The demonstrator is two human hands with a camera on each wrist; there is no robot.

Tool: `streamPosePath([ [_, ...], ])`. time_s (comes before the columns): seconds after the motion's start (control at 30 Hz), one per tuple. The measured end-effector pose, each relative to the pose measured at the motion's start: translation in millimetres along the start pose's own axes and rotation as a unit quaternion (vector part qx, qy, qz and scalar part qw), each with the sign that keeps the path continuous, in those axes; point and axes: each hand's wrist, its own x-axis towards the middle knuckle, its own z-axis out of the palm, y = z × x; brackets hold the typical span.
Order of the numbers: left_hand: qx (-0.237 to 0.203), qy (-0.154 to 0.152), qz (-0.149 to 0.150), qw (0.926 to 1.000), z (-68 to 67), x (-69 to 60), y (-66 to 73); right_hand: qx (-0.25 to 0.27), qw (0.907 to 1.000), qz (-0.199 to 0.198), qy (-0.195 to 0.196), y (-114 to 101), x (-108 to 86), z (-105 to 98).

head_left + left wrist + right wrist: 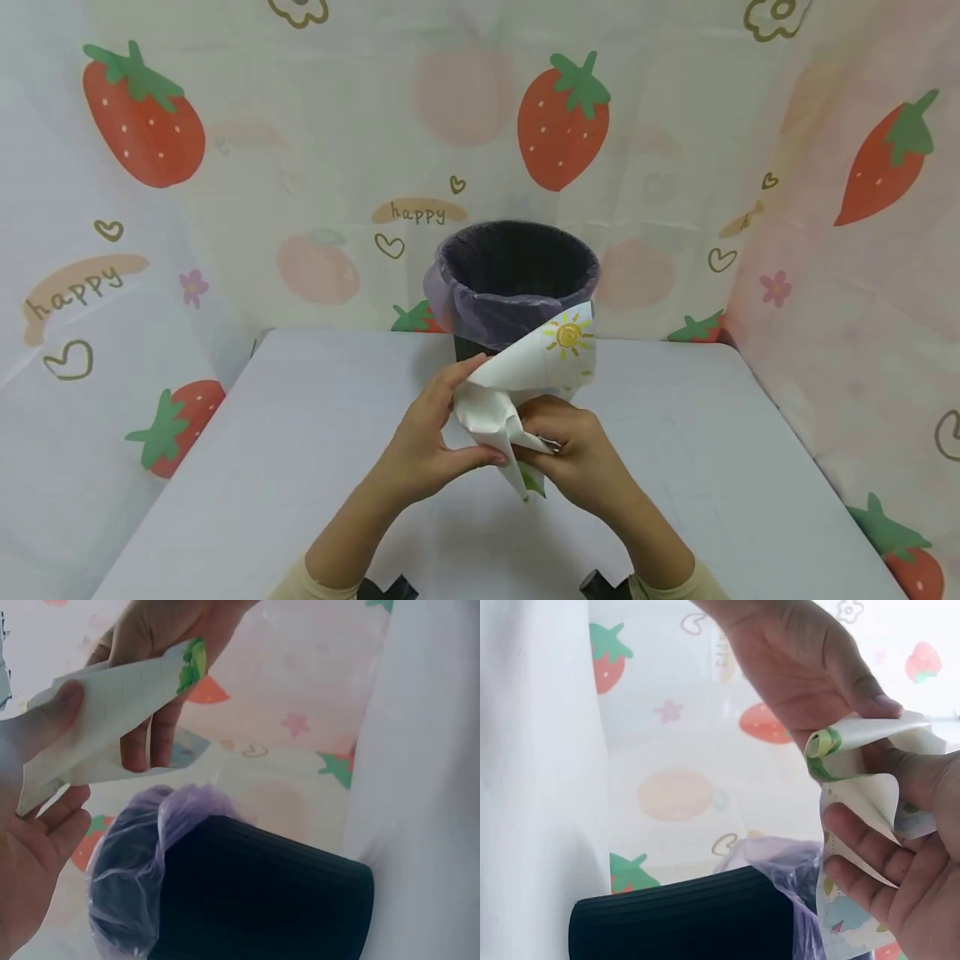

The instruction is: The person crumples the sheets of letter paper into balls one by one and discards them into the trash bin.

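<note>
A sheet of paper (525, 358), white on one side and printed with a yellow sun on the other, is partly folded and curled between both hands above the table. My left hand (423, 450) holds its left side, the thumb on one face and fingers behind, as the left wrist view shows. On the other side my right hand (573, 446) pinches a fold of the sheet. A rolled corner with green print (825, 754) sticks out in the right wrist view. Just behind the paper stands a black trash bin (262, 892) lined with a purple plastic bag (487, 312).
The white table (315, 417) reaches back to a curtain (337, 150) with strawberry prints, which also hangs along both sides. The bin stands upright at the table's far edge, its mouth facing up.
</note>
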Motion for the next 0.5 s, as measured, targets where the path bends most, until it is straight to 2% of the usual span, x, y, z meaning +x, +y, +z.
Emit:
streamPosePath([
  [0.13, -0.023, 0.027, -0.012, 0.9993, 7.3, -1.7, -0.7, -0.003, 0.9999, 0.003, 0.011, -2, -0.6, 0],
  [0.27, -0.059, 0.041, -0.016, 0.9973, 15.0, -2.7, -3.2, -0.001, 0.9996, 0.016, 0.024, -3, -0.9, -1],
  [0.37, -0.063, 0.05, -0.005, 0.9968, 19.4, -3.4, -4.2, -0.007, 0.999, 0.034, 0.027, -2, -0.5, -1],
  [0.5, -0.043, 0.063, 0.02, 0.9969, 22.6, -3.8, -6.7, -0.018, 0.9982, 0.046, 0.033, 1, -0.7, 1],
])
